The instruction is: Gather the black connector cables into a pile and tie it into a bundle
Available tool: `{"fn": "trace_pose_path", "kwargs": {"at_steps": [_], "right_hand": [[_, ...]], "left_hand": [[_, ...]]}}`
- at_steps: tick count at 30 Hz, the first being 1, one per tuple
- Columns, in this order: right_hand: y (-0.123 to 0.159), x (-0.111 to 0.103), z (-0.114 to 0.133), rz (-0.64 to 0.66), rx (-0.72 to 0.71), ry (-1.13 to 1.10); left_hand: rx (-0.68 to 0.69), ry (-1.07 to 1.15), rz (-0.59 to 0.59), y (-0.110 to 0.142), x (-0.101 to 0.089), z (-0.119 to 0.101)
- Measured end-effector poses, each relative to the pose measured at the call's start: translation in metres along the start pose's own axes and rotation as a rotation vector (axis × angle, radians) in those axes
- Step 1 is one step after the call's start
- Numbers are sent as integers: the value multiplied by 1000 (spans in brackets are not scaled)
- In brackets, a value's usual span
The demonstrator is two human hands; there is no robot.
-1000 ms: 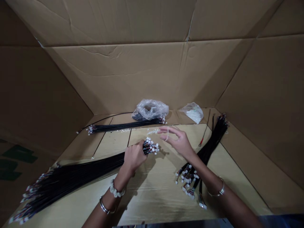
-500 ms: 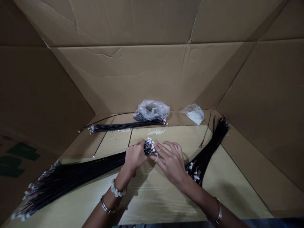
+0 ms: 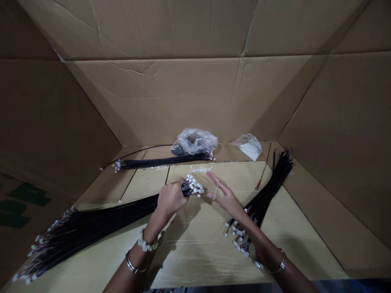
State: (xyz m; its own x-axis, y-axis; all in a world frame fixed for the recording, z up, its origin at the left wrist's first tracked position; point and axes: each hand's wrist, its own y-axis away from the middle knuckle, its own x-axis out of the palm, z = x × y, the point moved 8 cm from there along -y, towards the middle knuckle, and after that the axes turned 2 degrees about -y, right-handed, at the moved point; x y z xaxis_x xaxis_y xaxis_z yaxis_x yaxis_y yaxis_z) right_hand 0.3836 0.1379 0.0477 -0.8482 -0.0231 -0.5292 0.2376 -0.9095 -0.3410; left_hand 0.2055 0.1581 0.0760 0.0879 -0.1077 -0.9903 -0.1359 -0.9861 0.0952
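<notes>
My left hand (image 3: 170,199) is closed round one end of a long bundle of black wires (image 3: 100,221). The bundle's white connectors (image 3: 193,187) stick out past my fingers. My right hand (image 3: 224,194) is just right of those connectors, fingers stretched and spread, with a thin pale rubber band (image 3: 216,189) looped over them. Under my right forearm lies a second black wire bundle (image 3: 265,195) with white connectors at its near end.
A third wire bundle (image 3: 161,161) lies at the back beside a crumpled clear plastic bag (image 3: 195,140). A smaller white bag (image 3: 250,146) sits at the back right. Loose white bits (image 3: 201,168) lie mid-table. Cardboard walls (image 3: 171,97) enclose the bench on three sides.
My right hand came in against the connector end, then drew back to the right with its fingers spread and the band stretched over them. The left hand kept its grip.
</notes>
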Motion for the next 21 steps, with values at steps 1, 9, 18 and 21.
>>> {"fn": "trace_pose_path", "kwargs": {"at_steps": [1, 9, 18, 21], "right_hand": [[0, 9, -6, 57, 14, -60], [-11, 73, 20, 246, 156, -497], [-12, 99, 32, 169, 426, -996], [-12, 118, 30, 107, 470, -1211]], "left_hand": [[4, 17, -5, 1, -3, 1], [41, 343, -52, 2, -9, 17], [122, 831, 64, -1, -4, 24], [122, 919, 101, 2, -9, 20]]}}
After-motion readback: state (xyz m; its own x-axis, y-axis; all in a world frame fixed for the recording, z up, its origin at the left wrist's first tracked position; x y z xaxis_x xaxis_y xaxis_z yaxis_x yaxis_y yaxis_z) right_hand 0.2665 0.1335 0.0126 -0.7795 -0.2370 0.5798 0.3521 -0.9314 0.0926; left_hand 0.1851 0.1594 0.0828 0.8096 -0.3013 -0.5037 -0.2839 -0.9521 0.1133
